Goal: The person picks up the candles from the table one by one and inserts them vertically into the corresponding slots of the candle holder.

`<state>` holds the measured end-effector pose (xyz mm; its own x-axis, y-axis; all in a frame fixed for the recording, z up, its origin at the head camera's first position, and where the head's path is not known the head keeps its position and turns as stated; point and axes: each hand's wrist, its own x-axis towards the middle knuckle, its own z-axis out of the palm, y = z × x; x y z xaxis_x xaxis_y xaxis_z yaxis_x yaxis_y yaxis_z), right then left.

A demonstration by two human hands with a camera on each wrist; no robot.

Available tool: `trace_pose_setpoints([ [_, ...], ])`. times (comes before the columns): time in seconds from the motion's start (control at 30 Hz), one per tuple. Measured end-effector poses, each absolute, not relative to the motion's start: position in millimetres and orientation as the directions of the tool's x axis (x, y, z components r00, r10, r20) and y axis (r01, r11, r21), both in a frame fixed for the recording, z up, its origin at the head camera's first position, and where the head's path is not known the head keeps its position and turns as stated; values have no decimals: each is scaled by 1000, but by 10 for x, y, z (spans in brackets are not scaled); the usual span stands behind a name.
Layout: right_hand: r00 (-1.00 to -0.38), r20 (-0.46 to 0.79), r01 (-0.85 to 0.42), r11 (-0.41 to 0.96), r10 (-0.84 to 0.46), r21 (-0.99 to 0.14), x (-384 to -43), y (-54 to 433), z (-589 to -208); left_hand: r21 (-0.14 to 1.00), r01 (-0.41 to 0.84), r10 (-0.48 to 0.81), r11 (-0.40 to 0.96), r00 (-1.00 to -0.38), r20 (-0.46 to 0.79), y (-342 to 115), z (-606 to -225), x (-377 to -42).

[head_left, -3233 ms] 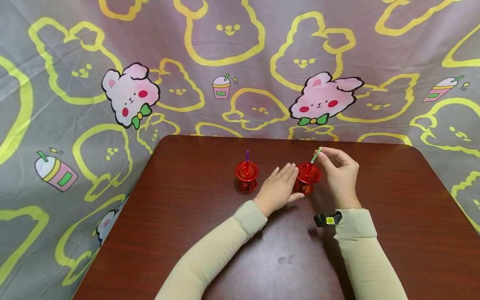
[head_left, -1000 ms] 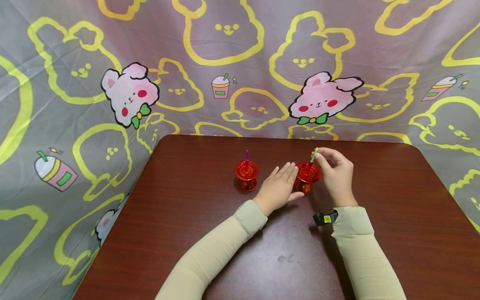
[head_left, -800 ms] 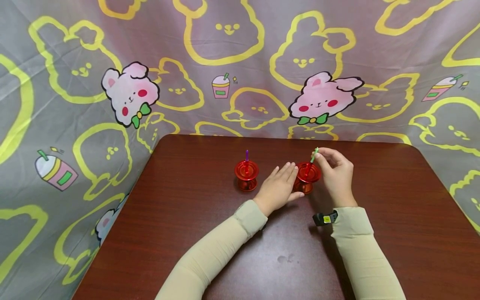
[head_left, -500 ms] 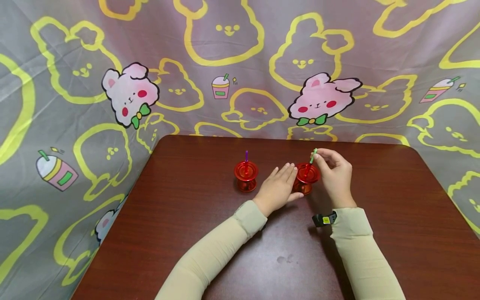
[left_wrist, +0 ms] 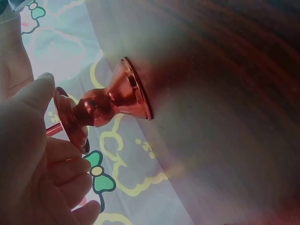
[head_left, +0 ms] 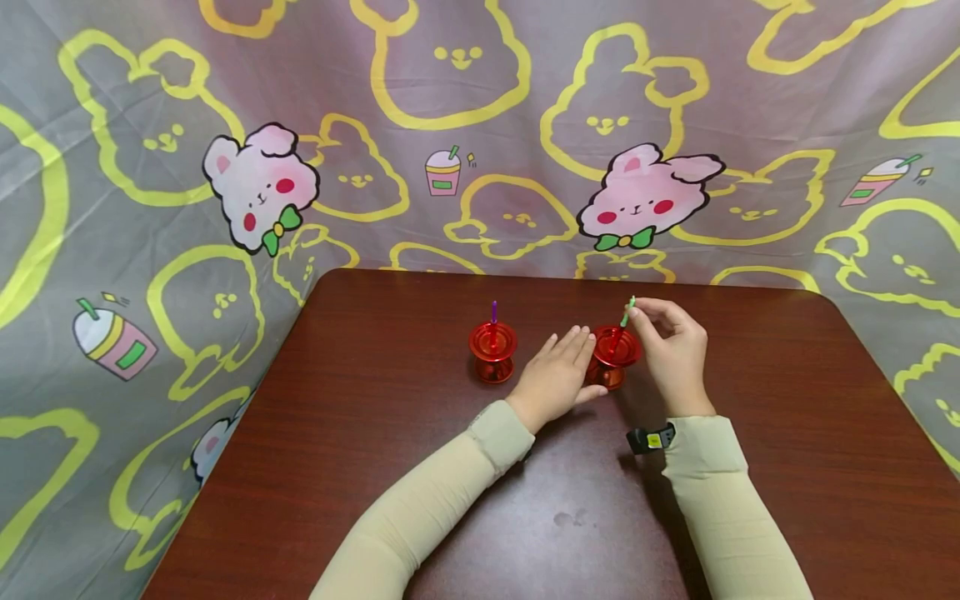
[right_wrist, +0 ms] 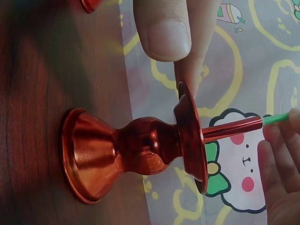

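A shiny red metal candle holder [head_left: 617, 358] stands upright on the table between the hands. My right hand [head_left: 677, 354] pinches a thin green candle [head_left: 628, 312] between thumb and fingertips, above the holder's central tube. In the right wrist view the candle's lower end meets the mouth of the red tube [right_wrist: 234, 128]; how deep it sits is hidden. My left hand [head_left: 553, 379] lies with straight fingers against the left side of the holder's dish. The left wrist view shows its thumb and fingers about the dish rim [left_wrist: 70, 119].
Left of my left hand stands a matching red candle holder [head_left: 493, 367] with a purple candle [head_left: 494, 312] upright in it. Both are on a dark brown wooden table [head_left: 360, 417]. A printed curtain [head_left: 517, 150] hangs behind and beside it.
Over the last three seconds my right hand has shifted slightly left, and the green candle stands more upright in line with the tube. The left hand stays in place.
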<state>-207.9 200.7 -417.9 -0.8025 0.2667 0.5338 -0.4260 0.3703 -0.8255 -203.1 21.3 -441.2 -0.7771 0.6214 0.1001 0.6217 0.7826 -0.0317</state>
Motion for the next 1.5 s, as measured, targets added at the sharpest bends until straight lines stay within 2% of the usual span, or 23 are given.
trace_pose_setpoints([
  [0.83,-794,545,-418,409,270,-811,-2009,2108,-4132,-55,597,599,801,-794,101,239,-4390,-2014],
  [1.2,-791,557,-384,504,253,-774,-1949,2275,-4210,-61,587,591,807,-803,82,237,-4391,-1984],
  [1.37,-792,563,-371,544,238,-753,-1925,2369,-4242,-74,601,605,796,-782,151,208,-4380,-1946],
  [1.5,-793,572,-370,578,213,-728,-1901,2435,-4260,-113,628,633,770,-728,265,165,-4355,-1900],
])
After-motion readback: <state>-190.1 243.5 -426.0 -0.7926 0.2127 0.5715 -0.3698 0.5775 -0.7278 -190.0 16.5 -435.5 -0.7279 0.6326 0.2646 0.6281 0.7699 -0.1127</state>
